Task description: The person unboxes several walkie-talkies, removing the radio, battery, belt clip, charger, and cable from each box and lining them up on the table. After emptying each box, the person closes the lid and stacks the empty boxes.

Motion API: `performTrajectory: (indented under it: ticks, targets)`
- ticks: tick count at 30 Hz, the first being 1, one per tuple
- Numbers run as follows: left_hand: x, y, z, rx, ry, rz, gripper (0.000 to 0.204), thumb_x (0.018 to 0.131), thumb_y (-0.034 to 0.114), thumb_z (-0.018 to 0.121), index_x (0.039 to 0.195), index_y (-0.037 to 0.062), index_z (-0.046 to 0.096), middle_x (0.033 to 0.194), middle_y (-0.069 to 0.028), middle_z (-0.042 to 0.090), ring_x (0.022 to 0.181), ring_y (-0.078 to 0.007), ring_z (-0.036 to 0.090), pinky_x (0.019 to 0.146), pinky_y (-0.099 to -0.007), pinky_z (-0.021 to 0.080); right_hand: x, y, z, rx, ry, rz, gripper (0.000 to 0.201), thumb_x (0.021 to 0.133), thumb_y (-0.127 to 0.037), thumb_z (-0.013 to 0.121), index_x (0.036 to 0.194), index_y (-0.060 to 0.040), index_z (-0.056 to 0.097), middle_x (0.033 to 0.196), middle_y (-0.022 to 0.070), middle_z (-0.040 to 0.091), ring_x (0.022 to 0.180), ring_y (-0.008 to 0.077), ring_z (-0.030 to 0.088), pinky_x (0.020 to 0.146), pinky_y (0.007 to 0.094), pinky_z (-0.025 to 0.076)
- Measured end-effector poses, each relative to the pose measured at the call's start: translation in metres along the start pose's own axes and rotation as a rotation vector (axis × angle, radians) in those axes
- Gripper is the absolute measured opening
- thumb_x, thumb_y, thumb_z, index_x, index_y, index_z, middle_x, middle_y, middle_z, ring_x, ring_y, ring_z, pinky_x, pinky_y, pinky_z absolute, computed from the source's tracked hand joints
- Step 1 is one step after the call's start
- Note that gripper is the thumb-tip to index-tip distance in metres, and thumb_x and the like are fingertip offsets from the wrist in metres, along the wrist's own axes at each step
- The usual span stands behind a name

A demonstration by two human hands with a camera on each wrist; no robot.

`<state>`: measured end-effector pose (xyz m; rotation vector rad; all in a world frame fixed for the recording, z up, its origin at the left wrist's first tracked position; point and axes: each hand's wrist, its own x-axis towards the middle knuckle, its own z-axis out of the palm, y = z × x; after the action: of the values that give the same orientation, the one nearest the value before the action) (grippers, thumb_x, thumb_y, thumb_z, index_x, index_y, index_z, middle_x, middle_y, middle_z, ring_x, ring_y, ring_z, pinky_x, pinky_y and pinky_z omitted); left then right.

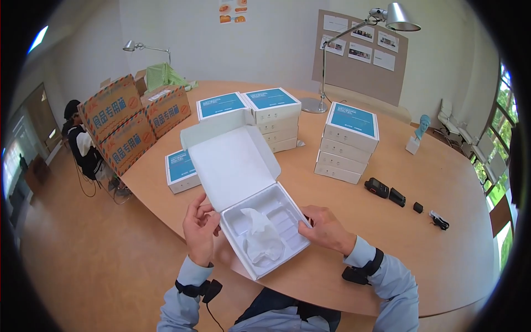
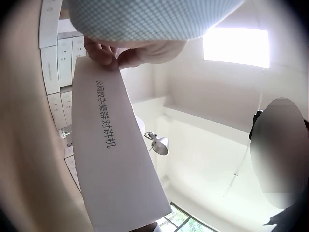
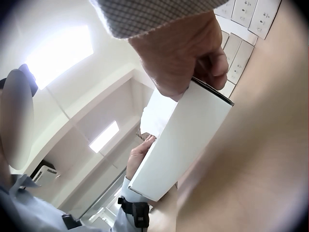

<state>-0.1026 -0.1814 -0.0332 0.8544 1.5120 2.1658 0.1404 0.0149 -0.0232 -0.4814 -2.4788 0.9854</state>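
Note:
An opened white cardboard box (image 1: 255, 270) is held tilted above the table's near edge. Its lid (image 1: 235, 160) is flipped back, away from the body. Inside sits a moulded white plastic tray (image 1: 283, 217) with a crumpled translucent white bag (image 1: 263, 243) lying in it. My left hand (image 1: 200, 228) grips the box's left side near the lid fold, thumb and fingers at the corner in the left wrist view. On the opposite side, my right hand (image 1: 327, 228) pinches the wall of the box, thumb over the rim. Printed Chinese characters run along one box side (image 2: 108, 145).
A black handheld radio (image 1: 377, 188), a black block-shaped part (image 1: 397, 197), a small black adapter (image 1: 418, 207) and a coiled cable (image 1: 440, 221) lie to the right. Stacked blue-topped boxes (image 1: 347, 143), a desk lamp (image 1: 315, 105) and large brown cartons (image 1: 128, 138) stand farther back.

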Motion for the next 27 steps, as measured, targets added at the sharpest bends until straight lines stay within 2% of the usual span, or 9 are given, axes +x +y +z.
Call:
performTrajectory:
  ticks: [3, 8, 10, 15, 20, 22, 27]
  targets:
    - [0.039, -0.006, 0.021, 0.053, -0.046, 0.032, 0.054, 0.089, -0.004, 0.063, 0.142, -0.0050, 0.051, 0.100, -0.0062, 0.070, 0.066, -0.0056, 0.057, 0.051, -0.0202, 0.042, 0.012, 0.021, -0.004, -0.062, 0.111, -0.021, 0.022, 0.088, -0.016, 0.061, 0.097, 0.0031, 0.067, 0.086, 0.0229, 0.066, 0.077, 0.0416, 0.063, 0.074, 0.0503, 0.052]
    - [0.115, -0.053, 0.046, 0.057, -0.081, 0.036, 0.045, 0.087, -0.007, 0.062, 0.132, -0.0042, 0.059, 0.098, -0.0052, 0.070, 0.064, -0.0062, 0.056, 0.050, -0.0213, 0.041, 0.047, 0.052, -0.003, -0.163, 0.258, 0.001, 0.021, 0.087, -0.016, 0.059, 0.090, 0.0039, 0.066, 0.086, 0.0252, 0.066, 0.080, 0.0440, 0.064, 0.076, 0.0513, 0.052]
    - [0.143, -0.075, 0.053, 0.089, -0.079, 0.002, 0.043, 0.087, -0.006, 0.064, 0.129, -0.0025, 0.060, 0.096, -0.0025, 0.070, 0.063, -0.0063, 0.055, 0.051, -0.0215, 0.041, 0.059, 0.062, 0.000, -0.181, 0.281, 0.032, 0.023, 0.087, -0.017, 0.059, 0.090, 0.0045, 0.066, 0.088, 0.0265, 0.067, 0.082, 0.0448, 0.064, 0.077, 0.0520, 0.052]
    - [0.189, -0.122, 0.062, 0.062, -0.063, -0.068, 0.042, 0.085, -0.009, 0.063, 0.127, -0.0025, 0.062, 0.094, -0.0032, 0.070, 0.064, -0.0072, 0.056, 0.050, -0.0221, 0.041, 0.082, 0.090, 0.007, -0.237, 0.307, 0.087, 0.028, 0.087, -0.021, 0.058, 0.090, 0.0056, 0.067, 0.091, 0.0291, 0.069, 0.088, 0.0464, 0.065, 0.082, 0.0544, 0.052]
    - [0.198, -0.140, 0.066, 0.074, -0.018, -0.128, 0.043, 0.085, -0.010, 0.063, 0.127, -0.0017, 0.062, 0.097, -0.0041, 0.071, 0.071, -0.0100, 0.063, 0.055, -0.0235, 0.046, 0.091, 0.095, 0.005, -0.222, 0.235, 0.186, 0.031, 0.088, -0.024, 0.058, 0.092, 0.0048, 0.068, 0.096, 0.0287, 0.070, 0.092, 0.0465, 0.066, 0.086, 0.0540, 0.052]
    - [0.195, -0.147, 0.064, 0.078, -0.073, -0.124, 0.044, 0.086, -0.009, 0.064, 0.129, -0.0009, 0.062, 0.102, -0.0055, 0.072, 0.081, -0.0122, 0.067, 0.062, -0.0245, 0.050, 0.093, 0.103, 0.006, -0.245, 0.197, 0.229, 0.032, 0.088, -0.025, 0.058, 0.094, 0.0044, 0.068, 0.097, 0.0283, 0.071, 0.092, 0.0460, 0.067, 0.086, 0.0534, 0.053]
    - [0.191, -0.155, 0.068, 0.155, -0.116, -0.140, 0.044, 0.088, -0.006, 0.065, 0.131, -0.0003, 0.061, 0.109, -0.0074, 0.072, 0.092, -0.0138, 0.068, 0.071, -0.0258, 0.054, 0.095, 0.121, 0.002, -0.301, 0.177, 0.276, 0.033, 0.089, -0.027, 0.060, 0.098, 0.0027, 0.070, 0.098, 0.0270, 0.071, 0.093, 0.0446, 0.068, 0.086, 0.0520, 0.054]
